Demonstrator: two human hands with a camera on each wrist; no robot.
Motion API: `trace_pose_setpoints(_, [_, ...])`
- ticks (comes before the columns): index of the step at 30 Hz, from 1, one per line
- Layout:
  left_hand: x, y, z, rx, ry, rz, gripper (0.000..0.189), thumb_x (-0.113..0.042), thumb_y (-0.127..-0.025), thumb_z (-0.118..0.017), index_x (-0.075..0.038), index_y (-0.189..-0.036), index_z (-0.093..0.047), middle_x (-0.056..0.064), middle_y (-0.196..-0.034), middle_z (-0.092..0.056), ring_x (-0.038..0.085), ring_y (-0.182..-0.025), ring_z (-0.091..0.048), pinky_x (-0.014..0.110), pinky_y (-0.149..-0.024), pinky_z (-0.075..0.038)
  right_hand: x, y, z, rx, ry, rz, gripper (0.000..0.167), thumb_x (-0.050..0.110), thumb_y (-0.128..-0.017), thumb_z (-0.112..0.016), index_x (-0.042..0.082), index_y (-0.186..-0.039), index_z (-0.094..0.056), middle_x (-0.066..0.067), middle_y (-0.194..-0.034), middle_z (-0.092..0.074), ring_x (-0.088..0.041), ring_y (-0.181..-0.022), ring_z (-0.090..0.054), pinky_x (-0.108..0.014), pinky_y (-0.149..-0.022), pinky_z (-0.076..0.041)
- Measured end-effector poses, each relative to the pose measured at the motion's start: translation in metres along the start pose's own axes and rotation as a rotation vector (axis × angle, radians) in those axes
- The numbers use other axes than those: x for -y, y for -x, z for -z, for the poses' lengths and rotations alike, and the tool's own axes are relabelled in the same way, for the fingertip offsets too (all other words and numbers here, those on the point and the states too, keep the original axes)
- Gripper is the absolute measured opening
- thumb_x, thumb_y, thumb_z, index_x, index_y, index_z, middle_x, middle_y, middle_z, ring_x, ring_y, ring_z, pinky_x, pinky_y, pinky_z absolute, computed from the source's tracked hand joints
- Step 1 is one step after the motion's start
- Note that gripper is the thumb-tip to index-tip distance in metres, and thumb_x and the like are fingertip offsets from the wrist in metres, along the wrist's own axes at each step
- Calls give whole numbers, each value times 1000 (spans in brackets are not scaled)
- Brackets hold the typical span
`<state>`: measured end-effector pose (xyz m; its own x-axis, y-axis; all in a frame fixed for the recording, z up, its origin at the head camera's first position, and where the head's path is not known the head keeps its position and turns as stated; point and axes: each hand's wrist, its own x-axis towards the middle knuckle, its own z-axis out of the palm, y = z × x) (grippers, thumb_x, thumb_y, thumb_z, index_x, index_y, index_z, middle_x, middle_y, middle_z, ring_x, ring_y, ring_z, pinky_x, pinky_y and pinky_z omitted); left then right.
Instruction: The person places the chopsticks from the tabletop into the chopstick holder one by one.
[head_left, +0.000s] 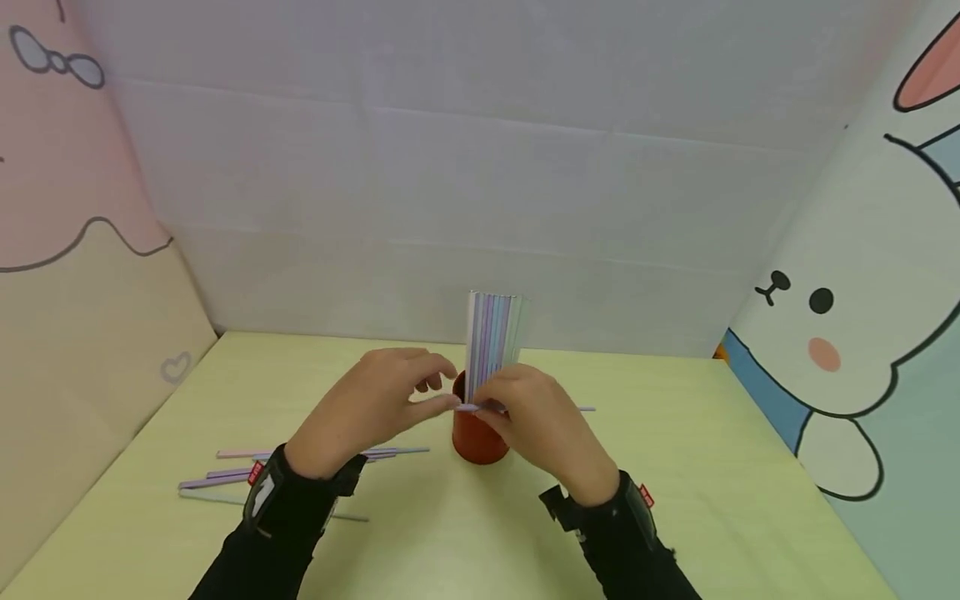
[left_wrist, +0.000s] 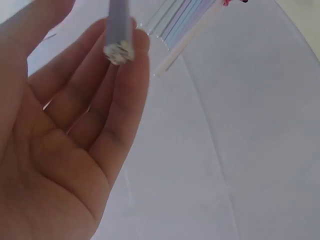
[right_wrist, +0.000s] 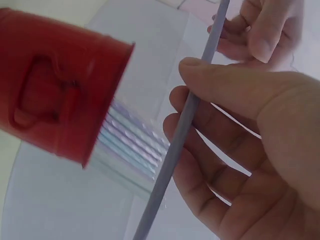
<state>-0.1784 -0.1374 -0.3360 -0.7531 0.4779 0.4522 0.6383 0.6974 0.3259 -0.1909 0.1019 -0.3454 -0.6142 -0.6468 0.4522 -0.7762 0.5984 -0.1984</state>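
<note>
My right hand point(head_left: 542, 425) pinches a thin lilac stick point(right_wrist: 182, 120) between thumb and fingers, in front of the cup. The stick lies roughly level, and its right end point(head_left: 587, 409) shows beyond the hand. My left hand point(head_left: 367, 404) is by the stick's left end, thumb and fingers spread apart; whether it touches is unclear. In the left wrist view that blunt end point(left_wrist: 119, 52) shows a pale, rough core. Behind the hands stands a reddish cup point(head_left: 480, 439) with a handle point(right_wrist: 70, 107). Pastel sticks point(head_left: 492, 333) stand upright in it, side by side.
Several loose pastel sticks point(head_left: 213, 481) lie on the pale yellow table point(head_left: 420, 542) at the left, partly hidden by the left forearm. A white sheet point(head_left: 480, 183) hangs behind the table. Panels with cartoon drawings point(head_left: 840, 350) flank both sides.
</note>
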Motion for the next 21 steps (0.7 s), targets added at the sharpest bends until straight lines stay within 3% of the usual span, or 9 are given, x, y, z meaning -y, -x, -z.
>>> trace_pose_setpoints(4, [20,1,4,-144,122,117,32,-28,-104,-73,-14,-133,-71,-3,-105,-76,12,-92,-71,32,-82,-61,-9,3,14,-51,-39,-49,14,6,-87,-88,9,-98,-80,1,-91,-75,-12,-83,-68,-28,-76,-62])
trace_pose_setpoints(7, [39,1,-7,-176,281,206,41,-32,-107,-67,-16,-145,-63,1,-117,-75,15,-104,-72,35,-93,-60,-15,6,23,-126,-79,-63,13,6,-89,-87,9,-99,-80,1,-90,-74,-9,-80,-68,-28,-73,-62])
trace_pose_setpoints(12, [59,-2,-37,-90,503,340,65,-42,-101,-75,-18,-156,-51,8,-141,-66,25,-127,-66,45,-107,-56,-21,8,31,-312,-159,-94,14,5,-90,-86,7,-102,-79,0,-91,-76,-10,-79,-69,-32,-69,-63])
trace_pose_setpoints(17, [58,-6,-61,1,552,357,83,-43,-92,-84,-13,-159,-45,9,-153,-57,32,-137,-59,48,-112,-52,-25,6,33,-501,-344,-129,17,2,-90,-84,5,-106,-79,-3,-96,-78,-11,-81,-72,-22,-74,-61])
trace_pose_setpoints(21, [54,-8,-75,59,587,354,92,-40,-88,-89,-10,-161,-41,12,-159,-51,36,-141,-54,51,-114,-49,-27,4,32,-593,-553,-192,17,-1,-93,-79,-1,-110,-76,-9,-104,-77,-11,-87,-74,-22,-83,-62])
